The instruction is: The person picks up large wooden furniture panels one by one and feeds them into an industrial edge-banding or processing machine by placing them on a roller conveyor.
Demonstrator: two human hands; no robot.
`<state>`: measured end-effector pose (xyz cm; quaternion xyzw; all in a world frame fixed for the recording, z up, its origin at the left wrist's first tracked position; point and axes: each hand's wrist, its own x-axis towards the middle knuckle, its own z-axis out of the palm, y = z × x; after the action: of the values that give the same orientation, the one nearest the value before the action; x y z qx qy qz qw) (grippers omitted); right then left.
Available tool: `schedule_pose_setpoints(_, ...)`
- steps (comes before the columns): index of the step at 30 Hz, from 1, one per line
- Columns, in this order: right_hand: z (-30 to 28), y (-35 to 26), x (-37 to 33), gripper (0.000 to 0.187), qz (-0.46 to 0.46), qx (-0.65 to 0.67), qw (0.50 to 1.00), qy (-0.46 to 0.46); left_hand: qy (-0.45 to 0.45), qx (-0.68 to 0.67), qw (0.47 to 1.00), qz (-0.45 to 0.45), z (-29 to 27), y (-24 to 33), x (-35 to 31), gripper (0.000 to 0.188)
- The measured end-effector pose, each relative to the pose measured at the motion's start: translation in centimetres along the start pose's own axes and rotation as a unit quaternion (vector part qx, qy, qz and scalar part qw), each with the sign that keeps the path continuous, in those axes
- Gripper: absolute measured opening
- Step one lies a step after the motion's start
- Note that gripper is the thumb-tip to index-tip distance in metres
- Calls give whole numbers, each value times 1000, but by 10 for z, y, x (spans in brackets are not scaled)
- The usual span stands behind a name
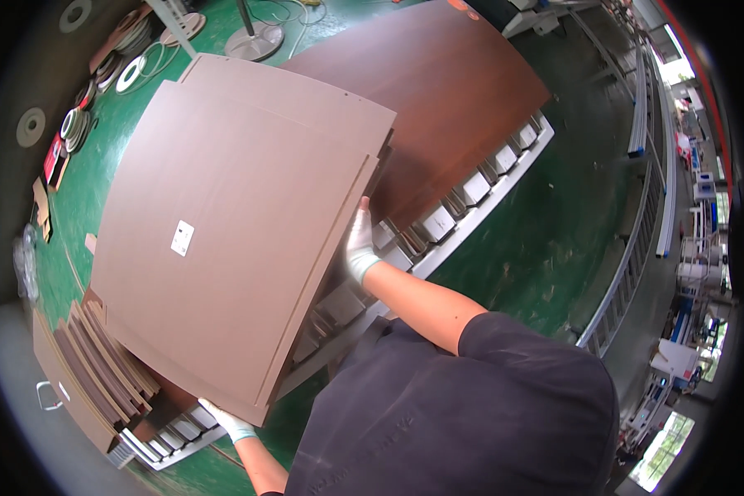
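Note:
A large taupe-brown board (215,165) with a small white label lies tilted across the roller conveyor in front of me. Wearing a pale glove, my right hand (361,244) grips the board's right edge, thumb up along the rim and the other fingers hidden beneath. At the near lower corner, my left hand (230,420), gloved too, is closed on the board's edge, its fingers partly hidden under it. Offset edges show at the board's far and right sides; whether more boards lie directly under it I cannot tell. Beyond it, a dark reddish-brown panel (446,99) rests on the rollers.
White conveyor rollers (474,188) run diagonally below the panels. Several narrow brown strips (99,364) stand stacked at the left. Rolls of edge banding (74,128) line the wall on the green floor (512,248). A round metal stand base (254,41) is behind; a metal conveyor rail (628,264) curves at right.

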<state>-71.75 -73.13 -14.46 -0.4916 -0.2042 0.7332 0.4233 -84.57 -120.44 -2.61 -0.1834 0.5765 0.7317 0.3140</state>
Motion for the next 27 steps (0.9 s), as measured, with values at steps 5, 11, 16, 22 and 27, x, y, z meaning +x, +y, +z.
schedule_pose_setpoints(5, 13, -28, 20, 86, -28, -131, 991, 5, 29, -42, 998, -23, 31, -18, -11, 79)
schedule_pose_setpoints(11, 58, -82, 85, 99, -56, -206, 976, -33, 27, -95, 994, -49, 86, -68, -26, 80)
schedule_pose_setpoints(16, 83, -118, 138, 107, -18, -303, 951, -66, 77, -87, 993, 29, 96, -125, -21, 79)
schedule_pose_setpoints(22, 85, -115, 32, 68, 10, -153, 981, -121, 190, -4, 981, 35, 148, -107, -57, 80)
schedule_pose_setpoints(27, -34, -17, -73, 71, 103, -201, 961, -162, 162, 172, 967, 100, 40, -66, 3, 59)
